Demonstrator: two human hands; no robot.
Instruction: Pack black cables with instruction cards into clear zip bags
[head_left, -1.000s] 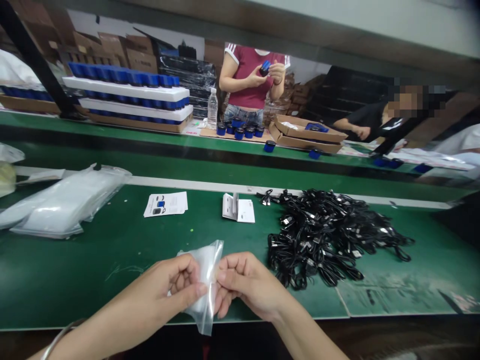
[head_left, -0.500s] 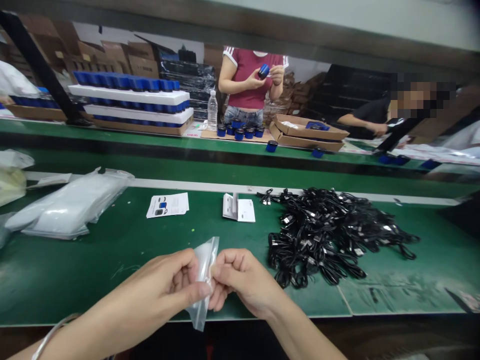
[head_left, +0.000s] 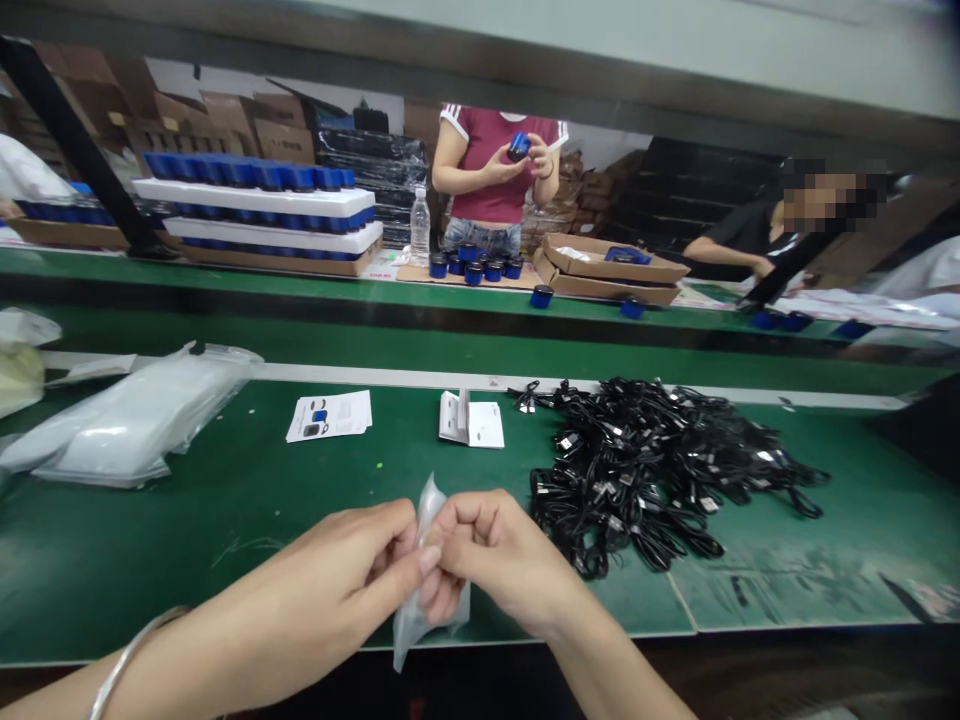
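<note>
Between my two hands is a small clear plastic bag [head_left: 411,630], held upright over the near edge of the green bench. My left hand [head_left: 375,565] pinches its left side between thumb and fingers. Close against it, my right hand [head_left: 480,550] pinches the same bag with bent fingers. Much of the bag is hidden by the fingers, and I cannot tell what it contains. Beyond the hands lie a flat stack of printed leaflets [head_left: 330,415] and some folded leaflets [head_left: 484,425]. A heap of black USB cables [head_left: 637,460] spreads to the right.
A pile of clear plastic bags [head_left: 142,420] lies on the left. Across a raised green shelf [head_left: 315,300], blue round items with black tops [head_left: 472,272] stand near open cardboard trays [head_left: 611,270]. A co-worker in a red shirt [head_left: 495,190] handles one; another person sits farther right.
The bag has turned and its lower part now shows to the right, behind my right hand. My left hand has shifted slightly right, closer to the right hand.
</note>
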